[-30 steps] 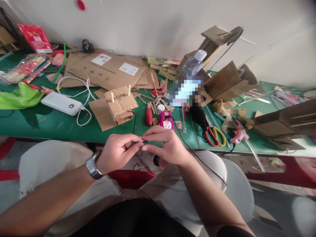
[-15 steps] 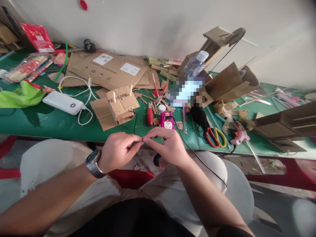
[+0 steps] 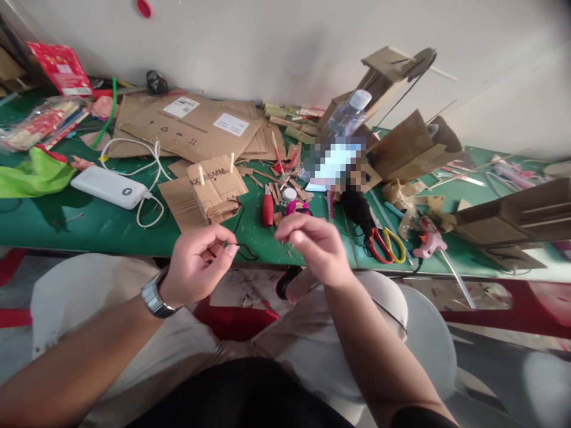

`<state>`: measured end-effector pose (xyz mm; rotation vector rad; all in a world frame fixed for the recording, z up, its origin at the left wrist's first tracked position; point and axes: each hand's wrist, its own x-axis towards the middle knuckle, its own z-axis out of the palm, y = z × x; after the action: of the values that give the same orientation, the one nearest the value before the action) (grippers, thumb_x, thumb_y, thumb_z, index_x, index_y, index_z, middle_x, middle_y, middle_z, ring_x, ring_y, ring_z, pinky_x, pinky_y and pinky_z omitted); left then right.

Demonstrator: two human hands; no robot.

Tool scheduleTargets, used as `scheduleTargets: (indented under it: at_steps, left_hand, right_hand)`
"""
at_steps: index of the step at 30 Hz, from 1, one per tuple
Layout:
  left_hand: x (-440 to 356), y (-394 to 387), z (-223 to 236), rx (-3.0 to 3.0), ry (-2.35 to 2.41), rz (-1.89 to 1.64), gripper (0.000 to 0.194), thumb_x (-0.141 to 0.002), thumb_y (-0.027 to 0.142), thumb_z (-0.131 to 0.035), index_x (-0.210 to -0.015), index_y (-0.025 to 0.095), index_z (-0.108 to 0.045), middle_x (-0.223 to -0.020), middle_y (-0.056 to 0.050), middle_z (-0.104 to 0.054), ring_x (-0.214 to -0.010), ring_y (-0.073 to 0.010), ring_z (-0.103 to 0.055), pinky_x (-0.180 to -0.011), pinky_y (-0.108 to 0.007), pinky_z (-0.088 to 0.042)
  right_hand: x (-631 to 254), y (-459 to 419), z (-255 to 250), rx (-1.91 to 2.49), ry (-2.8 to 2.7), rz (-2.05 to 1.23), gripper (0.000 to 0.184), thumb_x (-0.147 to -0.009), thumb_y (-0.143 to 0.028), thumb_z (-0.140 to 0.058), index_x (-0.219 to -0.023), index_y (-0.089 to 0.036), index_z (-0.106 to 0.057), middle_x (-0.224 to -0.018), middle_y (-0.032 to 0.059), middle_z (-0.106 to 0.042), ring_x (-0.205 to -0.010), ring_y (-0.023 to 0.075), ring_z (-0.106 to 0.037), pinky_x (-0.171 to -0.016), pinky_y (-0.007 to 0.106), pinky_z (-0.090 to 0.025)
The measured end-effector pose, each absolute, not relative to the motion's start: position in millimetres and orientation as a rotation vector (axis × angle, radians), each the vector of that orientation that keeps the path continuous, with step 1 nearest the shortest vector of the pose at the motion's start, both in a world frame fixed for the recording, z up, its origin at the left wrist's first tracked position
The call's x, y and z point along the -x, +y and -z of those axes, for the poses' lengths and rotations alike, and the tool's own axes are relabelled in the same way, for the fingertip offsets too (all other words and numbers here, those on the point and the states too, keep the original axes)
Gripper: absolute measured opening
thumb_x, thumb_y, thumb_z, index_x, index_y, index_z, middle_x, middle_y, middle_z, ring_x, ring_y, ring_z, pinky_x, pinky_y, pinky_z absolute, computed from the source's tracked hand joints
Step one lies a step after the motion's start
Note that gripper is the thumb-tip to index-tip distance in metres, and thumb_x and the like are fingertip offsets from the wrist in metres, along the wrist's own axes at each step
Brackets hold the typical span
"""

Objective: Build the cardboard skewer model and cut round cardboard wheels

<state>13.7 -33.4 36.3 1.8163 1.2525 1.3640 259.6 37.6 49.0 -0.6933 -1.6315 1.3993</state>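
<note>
The left hand (image 3: 198, 261) and right hand (image 3: 316, 249), touching half a second ago, now part: the left's thumb and finger clamp a black cord (image 3: 248, 256) by the near edge of the table (image 3: 102, 232), apparently managing it alone; the right's fingers curl, hold impossible to tell, newly covering most of the purple socket (image 3: 298, 206). Farther left stands the box (image 3: 218, 190).

I find the indoor light moderate and diffuse, with a soft shadow on the pale wall (image 3: 250, 47). The screen (image 3: 336, 163) glows brightest, its surroundings pixelated. Fine detail on my right hand (image 3: 319, 246) is soft. Outer edges appear stretched; the upper right corner darkens.
</note>
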Motion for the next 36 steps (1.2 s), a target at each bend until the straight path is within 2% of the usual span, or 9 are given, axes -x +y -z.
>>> scheduleTargets:
  at_steps: [3, 9, 16, 19, 22, 26, 32, 34, 36]
  left_hand:
    - [-14.7, -33.8, -35.5, -1.84, 1.25, -1.317, 0.009, -0.099, 0.018, -0.068, -0.091, 0.019, -0.069, -0.057, 0.006, -0.053, -0.046, -0.006, -0.046, -0.043, -0.015, -0.035]
    - [-13.2, -33.6, -34.3, -1.822, 1.208, -1.364, 0.011, -0.097, 0.016, -0.068, -0.086, 0.018, -0.068, -0.056, 0.006, -0.053, -0.045, -0.0057, -0.045, -0.042, -0.015, -0.033]
    - [-3.1, -25.1, -27.2, -1.425, 1.088, -1.886, 0.009, -0.086, 0.023, -0.073, -0.077, 0.019, -0.072, -0.062, 0.0, -0.062, -0.052, -0.0129, -0.053, -0.048, -0.025, -0.04]
    - [-4.0, -20.1, -28.1, -1.239, 0.93, -2.024, 0.008, -0.08, 0.024, -0.075, -0.074, 0.02, -0.071, -0.055, 0.003, -0.053, -0.047, -0.0125, -0.047, -0.048, -0.026, -0.038]
    - [-5.4, -19.5, -28.9, -1.214, 0.874, -2.064, 0.01, -0.078, 0.026, -0.075, -0.073, 0.02, -0.069, -0.052, 0.004, -0.049, -0.045, -0.0124, -0.045, -0.048, -0.027, -0.038]
    - [-4.1, -27.6, -26.3, -1.418, 0.961, -1.904, 0.011, -0.087, 0.023, -0.072, -0.077, 0.019, -0.069, -0.058, 0.002, -0.055, -0.049, -0.0126, -0.048, -0.05, -0.028, -0.039]
    - [-12.9, -37.4, -38.0, -1.982, 1.085, -1.416, 0.009, -0.093, 0.016, -0.07, -0.085, 0.02, -0.068, -0.06, 0.005, -0.058, -0.045, -0.0073, -0.044, -0.043, -0.023, -0.03]
    - [-17.0, -37.6, -41.2, -2.089, 1.068, -1.361, 0.005, -0.092, 0.018, -0.072, -0.088, 0.02, -0.071, -0.058, 0.006, -0.056, -0.047, -0.008, -0.046, -0.045, -0.023, -0.034]
    - [-17.3, -37.7, -40.3, -2.114, 1.059, -1.373, 0.004, -0.093, 0.018, -0.073, -0.091, 0.022, -0.072, -0.057, 0.006, -0.055, -0.049, -0.0098, -0.048, -0.049, -0.025, -0.037]
  right_hand:
    - [-245.4, 28.7, -44.7, 0.803, -1.849, -1.493, 0.046, -0.094, -0.06, -0.082, -0.115, -0.019, -0.081, -0.111, 0.0094, -0.083, -0.104, 0.0241, -0.075, -0.091, 0.034, -0.056]
    - [-230.4, 17.9, -39.4, 0.81, -1.898, -1.593, 0.051, -0.104, -0.062, -0.067, -0.087, -0.016, -0.078, -0.085, 0.0055, -0.08, -0.08, 0.0168, -0.071, -0.079, 0.028, -0.054]
    - [-247.2, 31.5, -45.4, 0.783, -1.898, -1.47, 0.04, -0.107, -0.05, -0.067, -0.089, -0.017, -0.08, -0.089, 0.0072, -0.079, -0.084, 0.0168, -0.07, -0.08, 0.029, -0.054]
    - [-251.8, 40.0, -39.5, 0.917, -1.705, -1.323, 0.033, -0.105, -0.05, -0.071, -0.097, -0.019, -0.081, -0.096, 0.007, -0.08, -0.088, 0.0182, -0.07, -0.081, 0.031, -0.055]
    - [-253.2, 45.2, -31.0, 1.019, -1.439, -1.236, 0.028, -0.101, -0.049, -0.075, -0.105, -0.022, -0.081, -0.093, 0.0042, -0.077, -0.082, 0.0171, -0.068, -0.074, 0.03, -0.055]
    - [-249.4, 39.6, -29.6, 0.963, -1.453, -1.243, 0.023, -0.101, -0.044, -0.078, -0.109, -0.023, -0.08, -0.098, 0.0044, -0.076, -0.082, 0.0163, -0.067, -0.073, 0.03, -0.055]
    - [-233.4, 17.5, -38.7, 0.569, -1.916, -1.214, 0.032, -0.103, -0.044, -0.076, -0.126, -0.021, -0.079, -0.126, 0.013, -0.078, -0.12, 0.025, -0.071, -0.101, 0.039, -0.058]
    - [-230.3, 12.9, -39.8, 0.513, -1.968, -1.281, 0.033, -0.101, -0.045, -0.079, -0.122, -0.019, -0.079, -0.117, 0.0118, -0.081, -0.111, 0.0234, -0.074, -0.097, 0.036, -0.058]
    - [-231.3, 11.5, -41.4, 0.568, -1.957, -1.343, 0.028, -0.102, -0.045, -0.078, -0.108, -0.018, -0.081, -0.099, 0.0081, -0.081, -0.092, 0.019, -0.074, -0.085, 0.031, -0.058]
